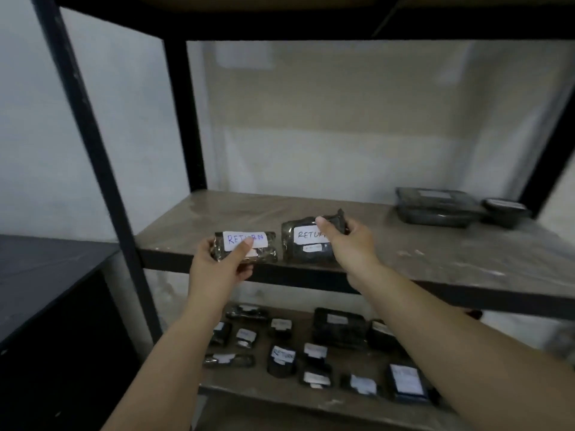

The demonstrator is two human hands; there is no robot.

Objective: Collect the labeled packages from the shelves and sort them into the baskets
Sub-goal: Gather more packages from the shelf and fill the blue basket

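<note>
Two dark wrapped packages with white RETURN labels are at the front edge of the middle shelf (pixel 435 250). My left hand (pixel 217 262) grips the smaller package (pixel 264 250), thumb across its label, fingers underneath. My right hand (pixel 348 244) grips the larger package (pixel 305 247) from its right side, thumb over the label's end. Whether the packages rest on the shelf or are lifted off it I cannot tell. No basket is in view.
Two more dark packages (pixel 435 206) lie at the shelf's back right. The lower shelf (pixel 264 387) holds several small labeled packages (pixel 281 359). A black upright post (pixel 102 169) stands at left, beside a dark cabinet (pixel 46 275).
</note>
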